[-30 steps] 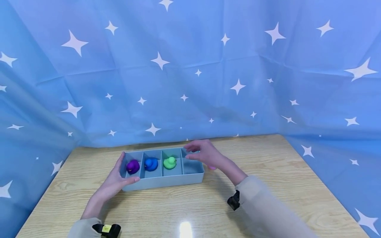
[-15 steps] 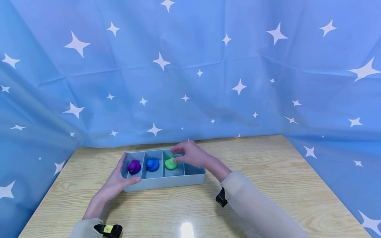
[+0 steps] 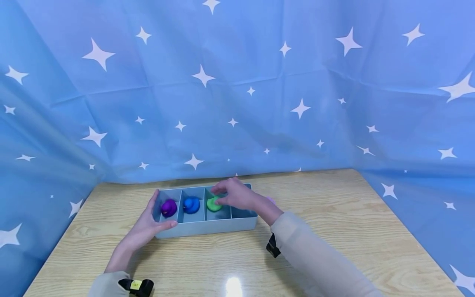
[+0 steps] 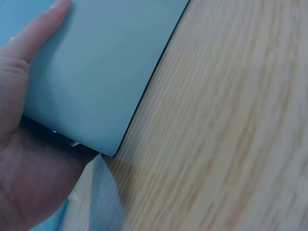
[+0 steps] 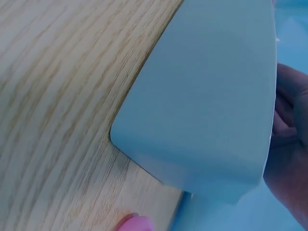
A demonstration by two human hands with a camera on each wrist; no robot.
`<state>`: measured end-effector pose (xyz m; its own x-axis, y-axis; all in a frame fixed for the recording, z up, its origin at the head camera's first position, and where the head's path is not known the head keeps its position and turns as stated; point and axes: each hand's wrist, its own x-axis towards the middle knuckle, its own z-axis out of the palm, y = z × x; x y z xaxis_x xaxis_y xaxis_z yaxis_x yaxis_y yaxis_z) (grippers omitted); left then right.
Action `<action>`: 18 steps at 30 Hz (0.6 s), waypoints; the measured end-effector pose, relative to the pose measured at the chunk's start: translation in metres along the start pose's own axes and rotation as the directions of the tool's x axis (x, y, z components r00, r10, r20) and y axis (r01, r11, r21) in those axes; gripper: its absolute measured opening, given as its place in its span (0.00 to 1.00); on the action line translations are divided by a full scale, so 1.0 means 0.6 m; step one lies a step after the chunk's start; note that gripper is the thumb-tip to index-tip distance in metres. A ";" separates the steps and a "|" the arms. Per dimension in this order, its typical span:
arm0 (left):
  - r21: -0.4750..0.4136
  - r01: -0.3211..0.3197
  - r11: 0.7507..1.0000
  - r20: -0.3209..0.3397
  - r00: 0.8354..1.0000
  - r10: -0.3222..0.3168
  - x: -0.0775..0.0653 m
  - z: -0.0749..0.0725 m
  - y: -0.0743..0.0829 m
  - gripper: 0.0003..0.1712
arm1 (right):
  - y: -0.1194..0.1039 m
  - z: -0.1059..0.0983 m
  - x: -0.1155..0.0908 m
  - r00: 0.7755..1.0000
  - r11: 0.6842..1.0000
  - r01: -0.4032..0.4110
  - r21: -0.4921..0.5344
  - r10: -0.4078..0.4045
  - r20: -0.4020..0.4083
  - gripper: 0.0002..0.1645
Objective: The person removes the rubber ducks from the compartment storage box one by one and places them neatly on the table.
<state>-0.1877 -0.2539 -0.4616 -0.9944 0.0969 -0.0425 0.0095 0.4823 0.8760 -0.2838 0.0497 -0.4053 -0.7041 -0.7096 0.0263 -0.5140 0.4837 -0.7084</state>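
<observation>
A light blue-grey divided box [image 3: 208, 227] stands on the table. It holds a purple rubber duck [image 3: 168, 208], a blue rubber duck [image 3: 191, 205] and a green rubber duck [image 3: 213, 205], each in its own compartment. My left hand [image 3: 142, 227] grips the box's left end, thumb on the front wall; the left wrist view shows that thumb [image 4: 38, 33] along the wall. My right hand [image 3: 237, 194] reaches into the third compartment, thumb and fingers curled about the green duck, partly hiding it. In the right wrist view the box wall conceals the fingertips.
A pink object [image 5: 136, 224] lies on the table [image 3: 334, 231] just right of the box, mostly behind my right forearm. The rightmost compartment [image 3: 243, 212] lies under my right hand. A blue star-patterned cloth [image 3: 237, 103] hangs behind the table.
My right hand has moved left from above the rightmost compartment, then down onto the green duck. The left hand has kept its hold on the box.
</observation>
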 end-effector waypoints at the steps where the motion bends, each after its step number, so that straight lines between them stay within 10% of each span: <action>1: -0.002 0.002 1.000 0.000 1.000 -0.002 0.000 0.000 0.000 0.70 | 0.000 0.000 0.000 1.000 1.000 0.001 -0.011 -0.001 -0.001 0.23; 18: -0.001 0.007 1.000 -0.005 1.000 -0.007 0.003 0.000 0.000 0.70 | 0.003 0.008 0.011 1.000 0.992 -0.009 -0.126 0.013 0.026 0.24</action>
<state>-0.1896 -0.2535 -0.4614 -0.9950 0.0891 -0.0459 0.0027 0.4820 0.8761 -0.2870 0.0437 -0.4097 -0.6976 -0.7165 -0.0008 -0.5650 0.5508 -0.6143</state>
